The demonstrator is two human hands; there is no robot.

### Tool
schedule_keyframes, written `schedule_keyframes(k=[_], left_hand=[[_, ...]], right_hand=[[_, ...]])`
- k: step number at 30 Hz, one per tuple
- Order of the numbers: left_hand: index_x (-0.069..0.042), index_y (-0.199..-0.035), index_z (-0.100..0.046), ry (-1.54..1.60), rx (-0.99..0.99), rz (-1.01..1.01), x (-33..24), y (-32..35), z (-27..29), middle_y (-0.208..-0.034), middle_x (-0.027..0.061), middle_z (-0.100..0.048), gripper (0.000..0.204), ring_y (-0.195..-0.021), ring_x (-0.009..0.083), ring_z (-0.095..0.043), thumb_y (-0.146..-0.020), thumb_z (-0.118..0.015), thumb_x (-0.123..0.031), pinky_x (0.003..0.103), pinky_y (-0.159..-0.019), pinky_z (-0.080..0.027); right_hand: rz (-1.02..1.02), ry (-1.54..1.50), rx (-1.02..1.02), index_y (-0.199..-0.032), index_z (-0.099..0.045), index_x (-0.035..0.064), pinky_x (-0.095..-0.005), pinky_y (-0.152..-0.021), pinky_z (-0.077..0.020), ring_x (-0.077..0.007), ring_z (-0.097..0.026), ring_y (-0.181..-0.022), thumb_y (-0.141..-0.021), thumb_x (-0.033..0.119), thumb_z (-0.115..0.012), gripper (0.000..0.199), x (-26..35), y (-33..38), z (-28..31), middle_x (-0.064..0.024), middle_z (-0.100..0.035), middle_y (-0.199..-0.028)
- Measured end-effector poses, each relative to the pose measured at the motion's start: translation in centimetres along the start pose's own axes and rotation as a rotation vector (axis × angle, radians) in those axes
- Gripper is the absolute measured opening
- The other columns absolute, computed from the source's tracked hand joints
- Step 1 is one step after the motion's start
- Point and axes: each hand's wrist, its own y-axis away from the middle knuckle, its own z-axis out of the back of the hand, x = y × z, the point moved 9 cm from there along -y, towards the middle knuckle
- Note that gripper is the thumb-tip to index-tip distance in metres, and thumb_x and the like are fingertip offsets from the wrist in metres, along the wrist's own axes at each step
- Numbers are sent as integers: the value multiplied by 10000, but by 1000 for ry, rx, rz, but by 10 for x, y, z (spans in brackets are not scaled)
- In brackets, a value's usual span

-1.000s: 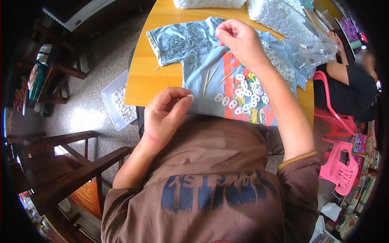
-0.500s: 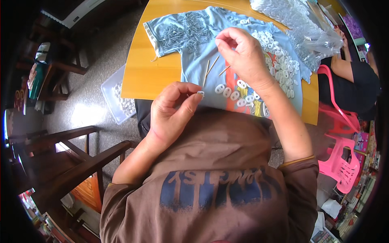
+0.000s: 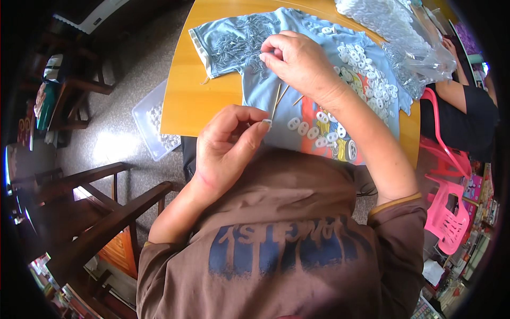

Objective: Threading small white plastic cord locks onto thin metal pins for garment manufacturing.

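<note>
The left hand [image 3: 226, 151] pinches a small white ring [image 3: 267, 123] at its fingertips, above a light-blue T-shirt [image 3: 249, 50] spread on the yellow worktop [image 3: 188, 101]. The right hand [image 3: 300, 61] presses the shirt, beside scattered white rings [image 3: 366, 80] and thin sticks [image 3: 277, 97].

- A clear plastic tub [image 3: 154, 125] of small white pieces sits on the floor to my left, beside the yellow table [image 3: 186, 101].
- Dark wooden chairs [image 3: 90, 212] stand at my lower left.
- A pink plastic chair [image 3: 446, 212] is on my right.
- A person in a black top [image 3: 470, 119] sits past the table's right edge.
</note>
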Motion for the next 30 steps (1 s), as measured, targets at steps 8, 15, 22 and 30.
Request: schedule_keyframes(k=[8,15,22,30], left_hand=[[2,-855,-612,-130,-71,-58,-10,-19,13,-737,38,-563,99,-616,82,-511,-765,-637,32,210,-561,-414],[-3,-853,-610,-428,-26,-244,-29,-39,18,-726,66,-575,181,-605,165,-547,-696,-649,78,260,-543,-429],[-23,-879,-612,-525,130,-389,-30,-55,-10,-745,85,-597,258,-598,225,-558,-642,-669,61,308,-542,-442],[-28,-904,-606,-551,174,-411,-28,-61,-17,-754,83,-595,284,-602,228,-566,-640,-687,38,321,-530,-438]], right_hand=[[-50,-20,178,-785,-618,33,-396,-694,-464,-298,-581,-759,-763,116,-553,108,-13,-13,1,-109,-600,-772],[19,-47,131,-770,-598,21,-384,-648,-467,-302,-580,-702,-754,73,-607,55,-21,-19,12,-111,-585,-738],[22,-106,232,-809,-589,19,-324,-604,-442,-237,-555,-654,-764,35,-619,56,-20,-24,17,-85,-560,-736],[84,-53,202,-722,-538,48,-358,-609,-420,-256,-536,-657,-687,44,-661,128,-12,-31,5,-65,-528,-676]])
